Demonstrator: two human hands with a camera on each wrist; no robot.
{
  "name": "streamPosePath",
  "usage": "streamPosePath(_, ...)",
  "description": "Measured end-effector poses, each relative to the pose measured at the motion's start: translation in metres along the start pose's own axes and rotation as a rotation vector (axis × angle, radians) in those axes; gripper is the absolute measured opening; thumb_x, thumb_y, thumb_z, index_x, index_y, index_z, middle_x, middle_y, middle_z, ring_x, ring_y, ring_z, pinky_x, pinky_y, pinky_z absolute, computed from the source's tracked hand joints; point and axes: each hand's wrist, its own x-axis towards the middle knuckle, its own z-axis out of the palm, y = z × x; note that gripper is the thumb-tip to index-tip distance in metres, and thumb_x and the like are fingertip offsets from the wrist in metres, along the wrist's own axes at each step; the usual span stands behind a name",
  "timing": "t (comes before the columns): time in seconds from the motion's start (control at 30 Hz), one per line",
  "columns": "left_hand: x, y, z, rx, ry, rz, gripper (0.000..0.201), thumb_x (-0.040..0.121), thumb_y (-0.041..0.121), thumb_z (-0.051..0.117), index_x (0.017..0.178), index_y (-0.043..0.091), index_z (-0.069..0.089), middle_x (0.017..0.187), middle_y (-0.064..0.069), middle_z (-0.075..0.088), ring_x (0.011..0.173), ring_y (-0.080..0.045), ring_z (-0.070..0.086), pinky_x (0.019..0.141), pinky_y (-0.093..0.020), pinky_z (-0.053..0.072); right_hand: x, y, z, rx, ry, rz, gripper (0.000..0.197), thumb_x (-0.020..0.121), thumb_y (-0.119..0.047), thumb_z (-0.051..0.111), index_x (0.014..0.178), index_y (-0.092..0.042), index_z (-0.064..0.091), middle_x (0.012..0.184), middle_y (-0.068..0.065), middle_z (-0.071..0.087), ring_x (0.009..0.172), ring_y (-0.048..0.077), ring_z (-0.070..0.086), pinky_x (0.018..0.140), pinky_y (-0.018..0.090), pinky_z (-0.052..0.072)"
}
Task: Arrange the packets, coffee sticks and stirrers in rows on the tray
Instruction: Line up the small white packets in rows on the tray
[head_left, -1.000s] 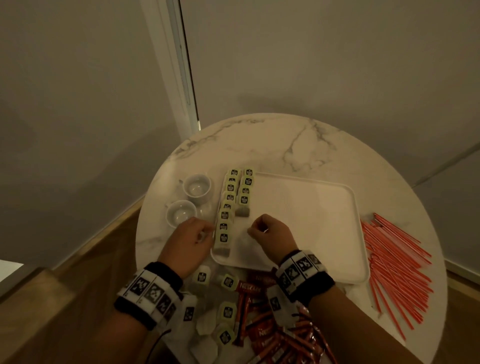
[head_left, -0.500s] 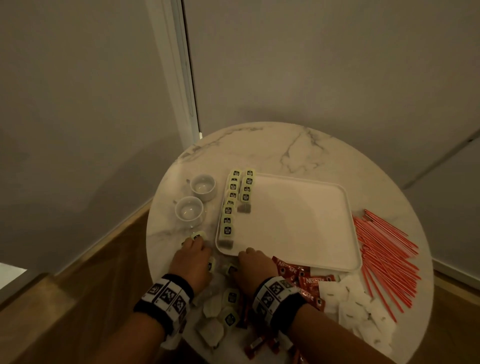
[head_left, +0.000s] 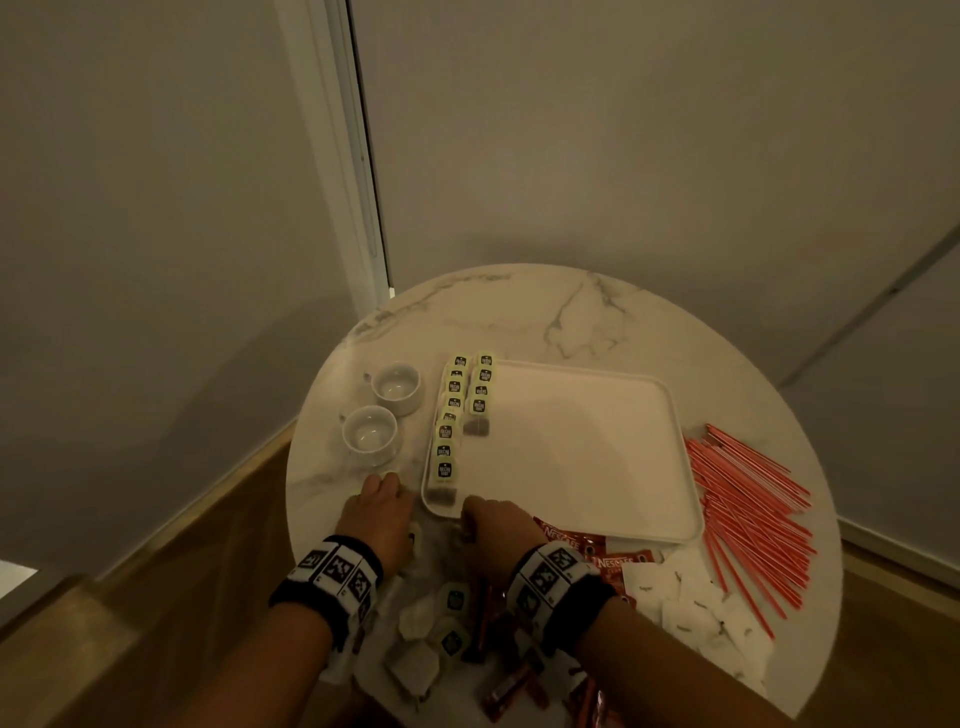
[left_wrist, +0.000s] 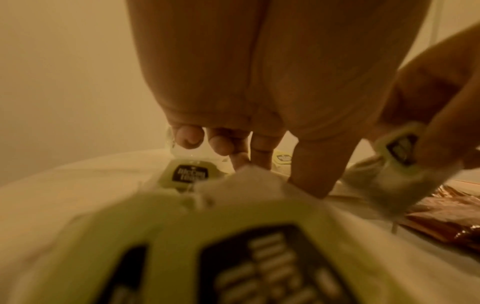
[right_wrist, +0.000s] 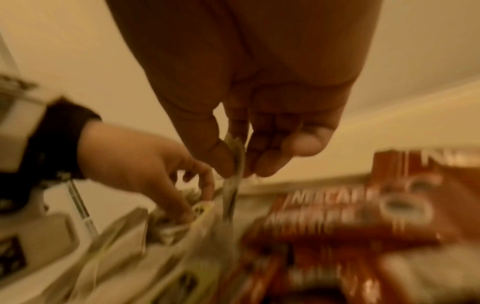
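My right hand (right_wrist: 241, 131) pinched a tea bag packet (right_wrist: 233, 164) between thumb and fingertips, just off the near left corner of the white tray (head_left: 670, 535). My left hand (head_left: 382, 514) was down on the round marble counter (head_left: 519, 312) beside it, fingers reaching into the loose tea bags (head_left: 452, 618) at the near edge; I could not tell whether it gripped one. Two rows of tea bags (head_left: 449, 431) already lay along the tray's left side, the outer row longer than the inner. Red coffee sticks (head_left: 587, 553) lay heaped against the tray's near rim and under my right wrist, with white packets (head_left: 691, 603) to their right. The red stirrers (head_left: 748, 509) were spread on the counter right of the tray. Two white cups (head_left: 382, 415) stood left of the tray.
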Motion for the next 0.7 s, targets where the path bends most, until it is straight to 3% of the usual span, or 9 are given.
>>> streamPosePath(0.17,0.002,0.0,-0.004,-0.01,-0.052,0.013,0.037,0.083,0.03,0.06,0.117,0.018,0.049,0.129,-0.003,0.038,0.123,-0.025,0.033,0.095,-0.037,0.039,-0.013,0.0,-0.032,0.134,0.115,-0.105,0.04,0.091,-0.025,0.06,0.127,-0.026,0.042,0.1,0.001,0.062,0.088,0.018,0.058,0.081,0.031,0.049)
streamPosePath(0.23,0.001,0.002,-0.006,-0.039,-0.073,0.025,0.038,0.084,0.03,0.06,0.118,0.018,0.048,0.128,-0.003,0.042,0.124,-0.026,0.035,0.097,-0.037,0.039,-0.018,0.001,-0.044,0.222,0.14,-0.124,0.044,0.089,-0.025,0.063,0.128,-0.023,0.042,0.093,-0.004,0.06,0.086,0.014,0.057,0.08,0.028,0.049)
streamPosePath(0.3,-0.003,0.004,-0.011,-0.171,-0.066,0.026,0.033,0.086,0.028,0.057,0.117,0.021,0.05,0.121,-0.004,0.048,0.116,-0.025,0.045,0.095,-0.035,0.041,-0.024,0.004,-0.057,0.309,0.169,-0.13,0.04,0.087,-0.021,0.066,0.122,-0.019,0.047,0.094,-0.005,0.057,0.088,0.014,0.056,0.079,0.025,0.046)
streamPosePath(0.4,-0.013,0.008,-0.024,-0.633,0.007,0.05,0.019,0.088,0.022,0.058,0.105,0.024,0.048,0.103,0.0,0.058,0.09,-0.018,0.058,0.078,-0.029,0.049,-0.028,0.012,-0.073,0.404,0.209,-0.16,0.021,0.085,-0.012,0.067,0.104,-0.015,0.059,0.096,0.001,0.063,0.089,0.019,0.06,0.083,0.032,0.052)
streamPosePath(0.47,-0.019,0.011,-0.039,-1.094,0.028,0.061,0.024,0.089,0.012,0.062,0.106,0.022,0.048,0.102,-0.002,0.065,0.091,-0.021,0.066,0.073,-0.027,0.054,-0.032,0.016,-0.084,0.534,0.206,-0.189,0.011,0.087,-0.009,0.065,0.093,-0.018,0.065,0.089,-0.001,0.067,0.078,0.015,0.061,0.07,0.028,0.054)
streamPosePath(0.53,-0.025,0.014,-0.057,-1.438,0.078,0.094,0.027,0.086,-0.005,0.059,0.105,0.012,0.05,0.099,-0.013,0.071,0.093,-0.028,0.069,0.078,-0.037,0.058,-0.037,0.017,-0.096,0.712,0.227,-0.207,0.021,0.089,-0.002,0.061,0.088,-0.022,0.068,0.085,-0.004,0.068,0.07,0.009,0.059,0.057,0.022,0.048)
streamPosePath(0.6,-0.027,0.021,-0.074,-1.724,0.073,0.108,0.027,0.084,-0.016,0.05,0.099,0.005,0.054,0.091,-0.021,0.07,0.086,-0.033,0.069,0.081,-0.05,0.056,-0.042,0.015,-0.107,0.888,0.238,-0.208,0.023,0.088,0.003,0.058,0.087,-0.017,0.07,0.085,0.002,0.069,0.07,0.011,0.059,0.054,0.022,0.045)
streamPosePath(0.7,-0.025,0.032,-0.093,-1.956,0.017,0.102,0.025,0.088,-0.01,0.044,0.092,0.009,0.06,0.088,-0.016,0.061,0.07,-0.023,0.062,0.064,-0.045,0.057,-0.044,0.01,-0.119,1.026,0.244,-0.215,0.015,0.088,0.006,0.056,0.088,-0.006,0.065,0.083,0.009,0.067,0.07,0.014,0.059,0.052,0.024,0.043)
